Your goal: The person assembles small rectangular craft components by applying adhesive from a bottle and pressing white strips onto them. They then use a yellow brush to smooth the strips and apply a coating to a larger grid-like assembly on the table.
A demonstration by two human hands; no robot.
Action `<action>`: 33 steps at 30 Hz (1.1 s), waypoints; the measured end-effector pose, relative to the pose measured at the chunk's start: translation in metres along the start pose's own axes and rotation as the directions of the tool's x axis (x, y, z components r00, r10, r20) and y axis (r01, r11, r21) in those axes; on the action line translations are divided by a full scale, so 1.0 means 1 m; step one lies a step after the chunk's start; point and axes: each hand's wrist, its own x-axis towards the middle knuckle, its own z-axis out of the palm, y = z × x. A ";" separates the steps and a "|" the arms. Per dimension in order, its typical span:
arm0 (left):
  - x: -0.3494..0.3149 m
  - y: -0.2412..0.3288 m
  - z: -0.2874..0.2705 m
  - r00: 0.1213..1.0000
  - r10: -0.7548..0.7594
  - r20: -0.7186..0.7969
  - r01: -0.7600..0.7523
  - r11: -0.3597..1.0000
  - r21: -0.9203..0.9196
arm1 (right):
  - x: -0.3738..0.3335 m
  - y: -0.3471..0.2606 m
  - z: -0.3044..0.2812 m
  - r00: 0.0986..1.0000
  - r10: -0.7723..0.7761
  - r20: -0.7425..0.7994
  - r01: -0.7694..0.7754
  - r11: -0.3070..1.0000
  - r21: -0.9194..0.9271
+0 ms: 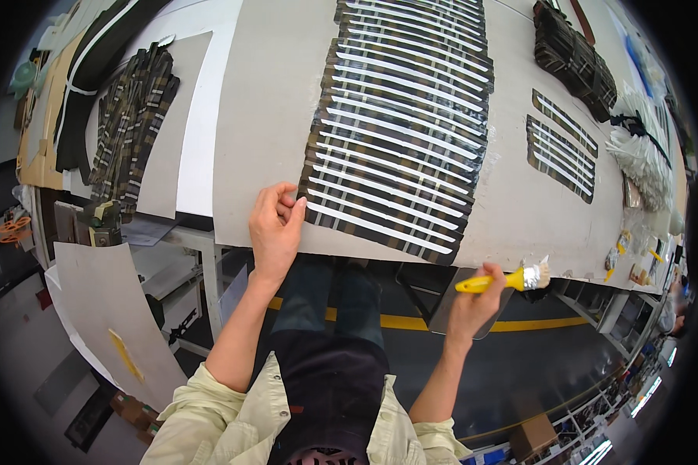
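My right hand (pixel 473 308) grips a flat paint brush (pixel 512 280) with a yellow handle, held in front of the table's near edge, its pale bristles pointing right. My left hand (pixel 275 232) has curled fingers, thumb and forefinger close together, at the left end of the nearest plaid strip (pixel 380 225). Whether anything is between those fingertips cannot be made out. That strip belongs to a long column of dark plaid strips (pixel 403 132), laid side by side on a grey board (pixel 275 101). White bands run lengthwise along them.
Several more plaid strips (pixel 562 147) lie right of the column. Beyond are a tied plaid bundle (pixel 574 58) and a bundle of white strips (pixel 640 147). At left, loose plaid strips (pixel 136 116) are heaped on a board. A grey sheet (pixel 120 310) leans below the table's left side.
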 end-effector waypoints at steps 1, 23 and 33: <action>0.000 0.002 -0.001 1.000 -0.012 -0.009 0.012 1.000 -0.018 | -0.001 0.002 -0.013 0.999 0.018 0.028 -0.017 0.999 -0.028; 0.045 -0.011 0.019 0.788 0.493 0.369 -0.615 0.605 0.506 | -0.020 -0.128 0.054 0.958 -0.178 0.223 0.012 0.806 0.592; 0.042 -0.011 0.019 0.792 0.486 0.368 -0.608 0.580 0.542 | -0.003 -0.051 -0.037 0.997 -0.065 -0.043 0.073 0.970 0.233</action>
